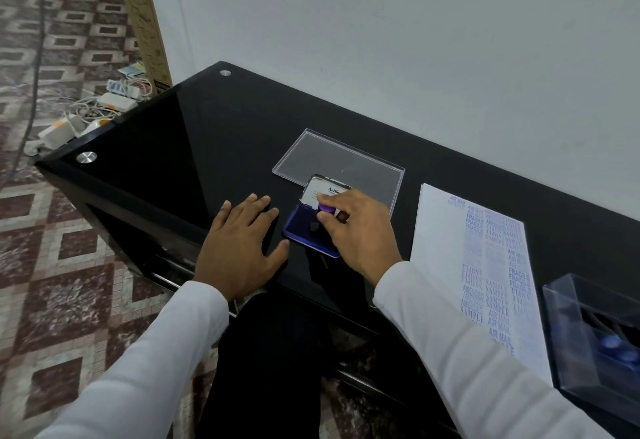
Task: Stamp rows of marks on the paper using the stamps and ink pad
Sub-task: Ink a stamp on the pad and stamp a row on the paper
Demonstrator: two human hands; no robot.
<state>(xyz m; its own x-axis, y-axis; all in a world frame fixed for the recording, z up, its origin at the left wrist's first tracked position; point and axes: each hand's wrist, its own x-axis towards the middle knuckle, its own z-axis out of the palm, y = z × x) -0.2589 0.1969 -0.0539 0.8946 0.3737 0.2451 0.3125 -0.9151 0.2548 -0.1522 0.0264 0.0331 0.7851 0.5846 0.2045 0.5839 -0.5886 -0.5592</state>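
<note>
Head view: right hand (356, 227) is pinching a small, light, rigid purple stamp (326, 209) by its knob on the ink pad (306, 236); left hand (239, 248) is lying flat, fingers spread, left of it.

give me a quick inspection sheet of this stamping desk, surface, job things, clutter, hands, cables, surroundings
surface: glossy black table against a white wall.
job's things: open blue ink pad, its lid up; purple stamp pressed on it; paper to the right, already carrying rows of blue marks; clear box at the right edge holding more stamps.
clutter: clear flat lid lying behind the ink pad.
grippers: left hand flat on the table beside the pad; right hand has its grip on the stamp.
cables: white cables and adapters on the floor past the table's left end.
surroundings: patterned tile floor; cardboard box leaning on the wall.
</note>
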